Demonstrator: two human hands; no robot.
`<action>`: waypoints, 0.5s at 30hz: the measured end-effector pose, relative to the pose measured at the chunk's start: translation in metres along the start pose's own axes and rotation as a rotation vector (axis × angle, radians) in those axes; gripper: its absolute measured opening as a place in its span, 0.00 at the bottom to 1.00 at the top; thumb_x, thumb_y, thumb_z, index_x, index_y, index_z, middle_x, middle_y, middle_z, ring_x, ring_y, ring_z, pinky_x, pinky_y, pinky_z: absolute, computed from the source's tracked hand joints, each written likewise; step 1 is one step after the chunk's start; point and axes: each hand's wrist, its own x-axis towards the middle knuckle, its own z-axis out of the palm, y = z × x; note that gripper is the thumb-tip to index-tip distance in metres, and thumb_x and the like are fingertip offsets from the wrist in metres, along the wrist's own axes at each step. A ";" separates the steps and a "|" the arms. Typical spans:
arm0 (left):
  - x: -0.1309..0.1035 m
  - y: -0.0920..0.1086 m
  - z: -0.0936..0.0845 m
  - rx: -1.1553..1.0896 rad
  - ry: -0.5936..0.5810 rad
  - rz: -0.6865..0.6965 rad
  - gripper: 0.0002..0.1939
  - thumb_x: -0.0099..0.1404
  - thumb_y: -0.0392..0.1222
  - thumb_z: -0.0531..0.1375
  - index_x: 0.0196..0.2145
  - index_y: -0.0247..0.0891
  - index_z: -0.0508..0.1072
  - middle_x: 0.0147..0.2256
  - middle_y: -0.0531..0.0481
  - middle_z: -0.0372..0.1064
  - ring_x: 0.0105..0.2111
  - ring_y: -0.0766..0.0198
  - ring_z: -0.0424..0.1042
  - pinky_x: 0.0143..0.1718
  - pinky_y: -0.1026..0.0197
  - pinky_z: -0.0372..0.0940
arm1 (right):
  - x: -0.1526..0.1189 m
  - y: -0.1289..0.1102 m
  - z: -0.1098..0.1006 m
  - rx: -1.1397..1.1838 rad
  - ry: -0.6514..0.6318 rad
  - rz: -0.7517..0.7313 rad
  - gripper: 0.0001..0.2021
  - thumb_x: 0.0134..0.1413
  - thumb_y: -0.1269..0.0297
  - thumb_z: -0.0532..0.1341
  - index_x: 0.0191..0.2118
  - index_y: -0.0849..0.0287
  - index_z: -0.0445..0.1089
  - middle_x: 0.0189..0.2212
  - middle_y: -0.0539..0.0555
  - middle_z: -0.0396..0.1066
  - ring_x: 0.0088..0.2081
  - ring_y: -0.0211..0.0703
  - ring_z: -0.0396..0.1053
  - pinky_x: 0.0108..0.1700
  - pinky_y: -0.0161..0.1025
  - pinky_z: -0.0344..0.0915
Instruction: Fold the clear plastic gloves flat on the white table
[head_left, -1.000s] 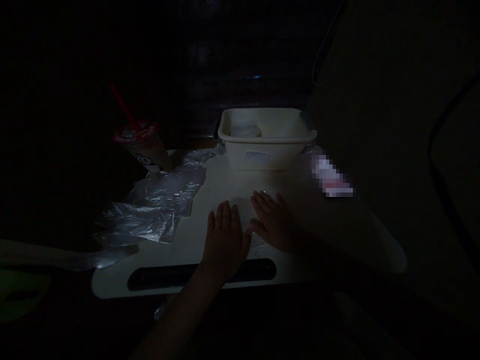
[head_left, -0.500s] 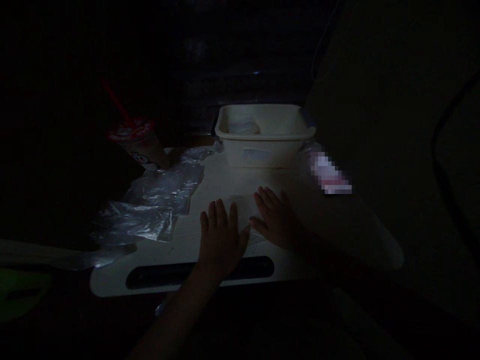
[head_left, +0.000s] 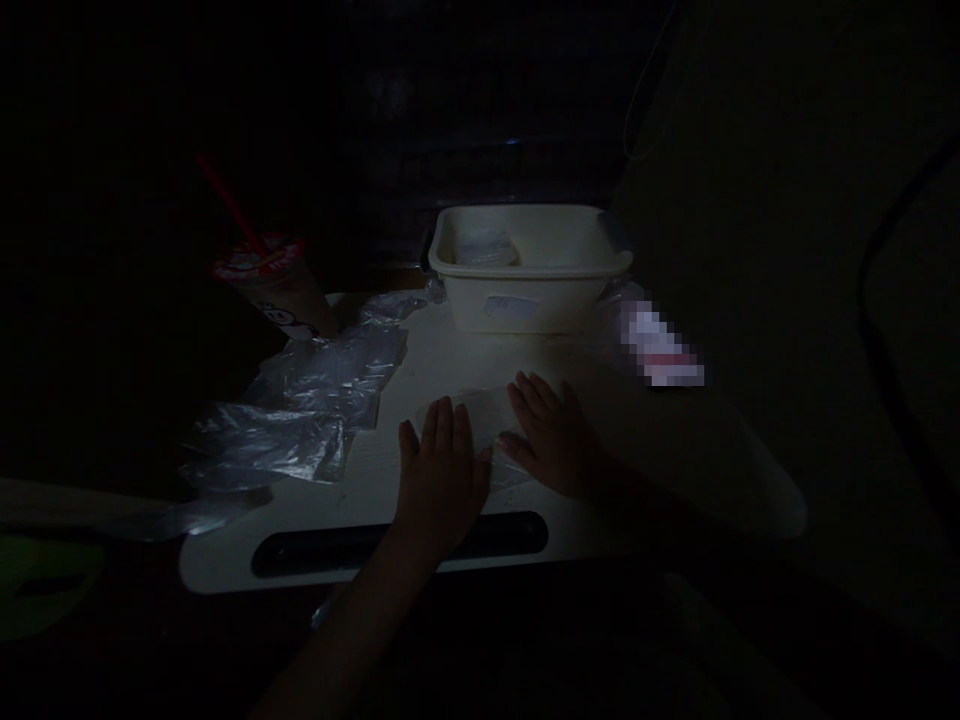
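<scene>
While your left hand (head_left: 441,490) and right hand (head_left: 553,440) rest palm down, fingers straight and pinching nothing, the clear plastic sheet (head_left: 489,410) lies flat between them; how far it runs under your fingers is too dark to tell. It should be very light, limp and slippery, quick to crease. Best hold: a gentle pinch on its far edge, between both sets of fingertips.

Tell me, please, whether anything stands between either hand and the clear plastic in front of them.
Nothing visible does: the left hand and the right hand are spread palm down, seemingly on the edges of the clear plastic. The tub stands beyond it, and the pile of plastic lies to the left, out of the way.
</scene>
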 end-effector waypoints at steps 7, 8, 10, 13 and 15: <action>-0.001 0.000 0.002 -0.015 0.013 -0.004 0.26 0.61 0.46 0.41 0.53 0.26 0.50 0.54 0.32 0.46 0.55 0.48 0.44 0.50 0.41 0.41 | 0.000 0.000 0.001 0.006 -0.007 0.002 0.31 0.52 0.48 0.40 0.54 0.68 0.49 0.56 0.63 0.45 0.56 0.52 0.42 0.52 0.54 0.40; -0.002 0.000 0.002 -0.017 0.009 -0.006 0.26 0.61 0.46 0.41 0.53 0.25 0.50 0.54 0.32 0.46 0.55 0.48 0.44 0.50 0.41 0.40 | 0.000 0.000 0.001 0.008 -0.005 0.002 0.31 0.52 0.48 0.40 0.54 0.68 0.49 0.56 0.63 0.45 0.56 0.52 0.42 0.52 0.54 0.40; -0.002 0.001 0.001 -0.013 -0.001 -0.007 0.26 0.61 0.46 0.41 0.53 0.25 0.50 0.54 0.31 0.46 0.55 0.48 0.43 0.50 0.41 0.40 | 0.000 -0.001 0.001 0.016 -0.001 0.001 0.31 0.52 0.49 0.40 0.54 0.69 0.49 0.56 0.64 0.45 0.56 0.52 0.41 0.52 0.54 0.40; -0.001 0.001 -0.001 0.006 -0.012 -0.004 0.26 0.62 0.46 0.40 0.53 0.24 0.50 0.54 0.31 0.45 0.55 0.48 0.44 0.49 0.40 0.41 | 0.000 -0.001 0.000 0.025 0.004 0.000 0.31 0.52 0.49 0.40 0.54 0.70 0.49 0.56 0.64 0.46 0.56 0.53 0.41 0.52 0.55 0.40; -0.001 0.001 -0.001 0.014 -0.015 -0.005 0.27 0.62 0.46 0.39 0.53 0.24 0.50 0.54 0.32 0.46 0.55 0.48 0.44 0.49 0.40 0.41 | 0.000 -0.001 -0.001 0.029 0.003 -0.002 0.31 0.52 0.49 0.41 0.54 0.70 0.49 0.55 0.65 0.46 0.56 0.54 0.42 0.51 0.55 0.40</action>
